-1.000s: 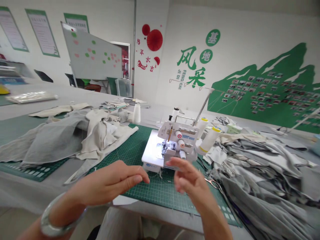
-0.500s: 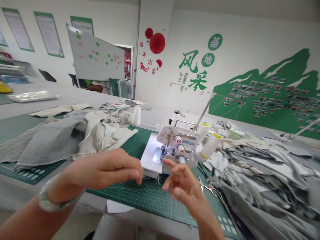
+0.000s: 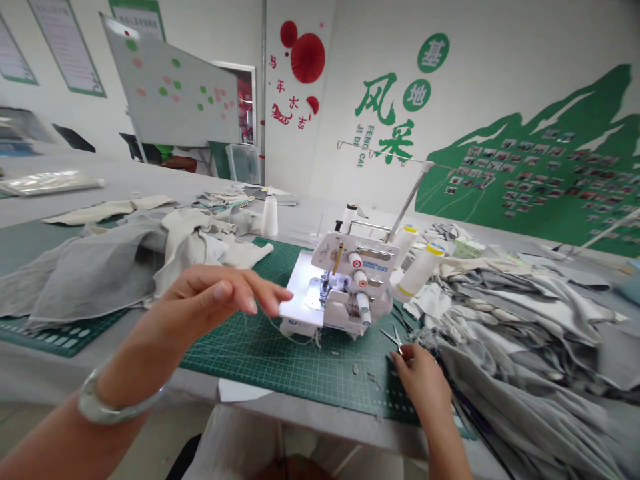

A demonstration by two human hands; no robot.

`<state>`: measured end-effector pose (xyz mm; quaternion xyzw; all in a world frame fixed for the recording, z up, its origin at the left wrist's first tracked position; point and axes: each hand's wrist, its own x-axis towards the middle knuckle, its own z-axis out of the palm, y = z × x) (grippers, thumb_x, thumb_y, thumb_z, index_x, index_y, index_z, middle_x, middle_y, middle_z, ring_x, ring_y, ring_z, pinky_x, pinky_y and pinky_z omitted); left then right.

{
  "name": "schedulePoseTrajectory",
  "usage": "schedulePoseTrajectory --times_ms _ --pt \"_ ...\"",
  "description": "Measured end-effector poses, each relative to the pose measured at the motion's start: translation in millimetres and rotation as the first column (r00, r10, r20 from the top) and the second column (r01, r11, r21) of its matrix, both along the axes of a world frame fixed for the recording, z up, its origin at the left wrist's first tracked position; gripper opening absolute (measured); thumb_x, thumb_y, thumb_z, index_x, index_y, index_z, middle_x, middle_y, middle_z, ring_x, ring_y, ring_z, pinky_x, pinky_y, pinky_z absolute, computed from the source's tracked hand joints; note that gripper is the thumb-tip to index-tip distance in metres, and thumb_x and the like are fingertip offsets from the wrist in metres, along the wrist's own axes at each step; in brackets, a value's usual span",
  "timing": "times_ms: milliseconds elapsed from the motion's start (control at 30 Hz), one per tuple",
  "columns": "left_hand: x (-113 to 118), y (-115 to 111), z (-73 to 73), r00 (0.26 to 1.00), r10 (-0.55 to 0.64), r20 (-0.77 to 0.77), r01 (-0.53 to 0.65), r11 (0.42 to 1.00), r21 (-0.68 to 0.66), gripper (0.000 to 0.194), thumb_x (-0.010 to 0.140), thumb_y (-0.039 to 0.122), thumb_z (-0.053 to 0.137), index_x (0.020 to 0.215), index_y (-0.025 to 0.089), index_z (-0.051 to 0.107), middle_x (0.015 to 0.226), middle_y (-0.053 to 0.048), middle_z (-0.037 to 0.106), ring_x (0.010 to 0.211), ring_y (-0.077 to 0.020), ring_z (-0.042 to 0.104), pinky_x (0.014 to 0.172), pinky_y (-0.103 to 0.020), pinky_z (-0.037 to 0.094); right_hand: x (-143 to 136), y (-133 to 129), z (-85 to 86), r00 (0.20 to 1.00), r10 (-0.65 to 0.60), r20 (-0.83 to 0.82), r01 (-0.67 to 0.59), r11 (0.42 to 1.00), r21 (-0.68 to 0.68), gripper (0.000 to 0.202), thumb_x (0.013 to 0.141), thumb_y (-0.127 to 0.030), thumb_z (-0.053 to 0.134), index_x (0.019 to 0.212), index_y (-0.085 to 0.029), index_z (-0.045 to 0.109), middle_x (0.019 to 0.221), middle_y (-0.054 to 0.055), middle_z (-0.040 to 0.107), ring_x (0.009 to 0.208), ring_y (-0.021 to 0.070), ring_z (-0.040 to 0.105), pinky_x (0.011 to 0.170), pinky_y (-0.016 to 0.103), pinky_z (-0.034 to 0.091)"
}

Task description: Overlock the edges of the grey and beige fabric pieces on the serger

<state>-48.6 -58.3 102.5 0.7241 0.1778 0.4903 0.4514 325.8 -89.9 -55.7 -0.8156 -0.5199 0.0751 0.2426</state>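
Note:
A white overlock sewing machine (image 3: 350,280) stands on the green cutting mat (image 3: 310,367), its lamp lit. My left hand (image 3: 215,300) hovers above the mat at the left edge of the machine's plate, fingers apart and holding nothing. A thin pale thread hangs below its fingertips. To the right of the machine, my right hand (image 3: 420,377) rests at the mat with its fingers closed on the handles of small scissors (image 3: 395,339). The blades are parted and point away towards the machine.
Grey and cream cloth pieces (image 3: 120,267) lie at the left, and a large cloth heap (image 3: 530,333) covers the right side. Yellow-topped thread cones (image 3: 420,273) stand behind the machine. A white cone (image 3: 270,217) is further left.
My right hand has moved from in front of the machine to the right and taken hold of the scissors. My left hand has risen slightly, its fingers more spread. The view has shifted slightly.

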Motion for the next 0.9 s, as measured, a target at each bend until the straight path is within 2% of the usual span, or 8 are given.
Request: schedulePoseTrajectory --times_ms 100,200,267,367,533,633,733,900 --pt "2.9 5.4 -9.1 0.994 -0.015 0.105 0.024 0.996 -0.088 0.031 0.093 0.045 0.051 0.081 0.02 0.065 0.044 0.007 0.039 0.037 -0.0077 0.045 0.053 -0.026 0.052 5.6 2.5 -5.7 0.962 0.021 0.271 0.022 0.988 -0.155 0.025 0.088 -0.035 0.047 0.089 -0.016 0.063 0.096 0.015 0.068 0.09 0.03 0.066 0.07 0.036 0.048" --pt "-2.9 11.9 -13.6 0.968 0.228 -0.101 -0.231 0.973 -0.02 0.028 0.095 0.039 0.05 0.092 0.018 0.068 0.049 0.007 0.035 0.039 -0.0064 0.036 0.043 -0.019 0.039 15.1 0.1 -7.3 0.963 0.096 0.251 -0.045 0.979 -0.2 0.025 0.089 -0.033 0.047 0.091 -0.016 0.065 0.096 0.013 0.069 0.09 0.0266 0.068 0.073 0.032 0.048" --pt "-6.7 15.6 -17.5 0.838 0.427 -0.34 -0.38 0.903 0.198 0.027 0.095 0.035 0.049 0.098 0.016 0.069 0.062 0.001 0.049 0.057 -0.0098 0.051 0.056 -0.021 0.044 27.1 -1.8 -10.5 0.961 0.107 0.256 -0.066 0.984 -0.163 0.028 0.086 -0.034 0.051 0.1 -0.015 0.065 0.104 0.014 0.068 0.094 0.0255 0.068 0.079 0.031 0.049" --pt "-7.4 19.9 -28.8 0.599 0.579 -0.553 -0.331 0.808 0.487 0.03 0.096 0.033 0.045 0.102 0.018 0.07 0.091 -0.004 0.061 0.083 -0.0148 0.06 0.076 -0.025 0.046 45.2 -2.6 -17.8 0.938 0.143 0.315 -0.098 0.983 -0.154 0.036 0.085 -0.032 0.053 0.112 -0.011 0.063 0.115 0.018 0.064 0.101 0.0291 0.065 0.088 0.036 0.047" --pt "-5.9 21.3 -56.3 0.387 0.581 -0.716 -0.203 0.811 0.549 0.034 0.098 0.031 0.039 0.11 0.02 0.068 0.106 -0.006 0.067 0.089 -0.0175 0.065 0.074 -0.024 0.046 61.8 -2.5 -22.2 0.924 0.235 0.302 -0.179 0.963 -0.201 0.049 0.082 -0.028 0.053 0.124 -0.004 0.055 0.121 0.022 0.057 0.104 0.0294 0.063 0.089 0.036 0.048" --pt "-7.0 14.7 -71.0 0.398 0.489 -0.776 -0.169 0.87 0.462 0.033 0.097 0.032 0.041 0.109 0.023 0.069 0.099 -0.004 0.072 0.09 -0.0176 0.067 0.078 -0.023 0.047 68.3 -3.2 -18.0 0.903 0.254 0.346 -0.187 0.959 -0.214 0.053 0.08 -0.03 0.055 0.127 -0.006 0.052 0.128 0.021 0.053 0.112 0.0309 0.059 0.089 0.037 0.048" --pt "-7.2 5.7 -81.6 0.452 0.39 -0.802 -0.135 0.919 0.371 0.03 0.096 0.033 0.043 0.102 0.025 0.072 0.091 -0.002 0.075 0.087 -0.0169 0.069 0.079 -0.021 0.048 70.4 -3.1 -11.0 0.9 0.3 0.317 -0.194 0.926 -0.325 0.036 0.079 -0.026 0.055 0.112 -0.012 0.062 0.11 0.014 0.063 0.103 0.0279 0.064 0.084 0.035 0.047" --pt "-10.1 1.1 -85.9 0.461 0.372 -0.806 -0.178 0.928 0.327 0.031 0.096 0.031 0.043 0.102 0.024 0.073 0.098 -0.003 0.075 0.091 -0.0183 0.07 0.082 -0.023 0.048 62.2 -4.2 3.3 0.883 0.283 0.374 -0.128 0.913 -0.388 0.015 0.082 -0.025 0.051 0.086 -0.019 0.065 0.09 0.008 0.068 0.09 0.0266 0.066 0.07 0.033 0.045"
